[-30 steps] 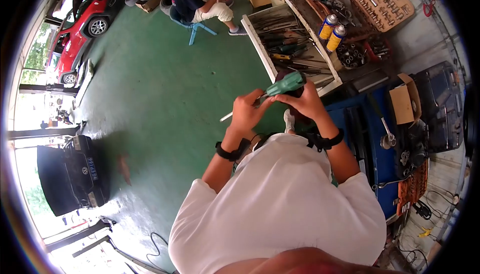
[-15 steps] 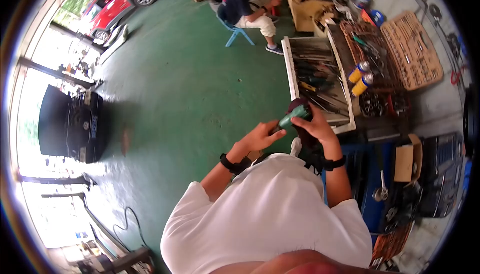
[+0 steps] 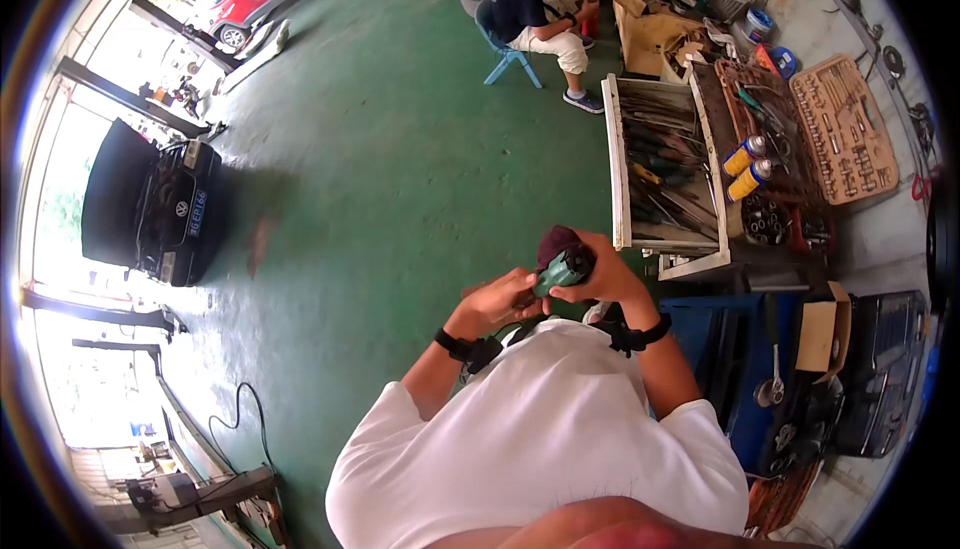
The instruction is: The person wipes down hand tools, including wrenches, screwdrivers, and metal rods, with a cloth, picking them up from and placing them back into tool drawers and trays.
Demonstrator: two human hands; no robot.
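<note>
Between my hands is a green cylindrical tool (image 3: 562, 271) with a black end; its exact kind is not clear. My right hand (image 3: 605, 274) is closed around it from the right, together with a dark red cloth (image 3: 556, 241) bunched against the tool's far side. My left hand (image 3: 503, 301) is closed at the tool's lower left end, and its fingertips are partly hidden. Both hands are in front of my waist, left of an open drawer (image 3: 622, 179) full of screwdrivers and other long hand tools.
Two yellow-and-blue spray cans (image 3: 746, 169) stand beside the drawer, near a socket set case (image 3: 845, 129). A blue tool cabinet (image 3: 700, 334) is at my right. Ahead, a person (image 3: 535, 14) sits on a blue chair (image 3: 497, 47). A dark car (image 3: 170, 209) stands at left.
The tool and cloth have moved lower and left, nearer my body, and the tool's black end has turned toward me. The view has shifted, so the drawer appears further right.
</note>
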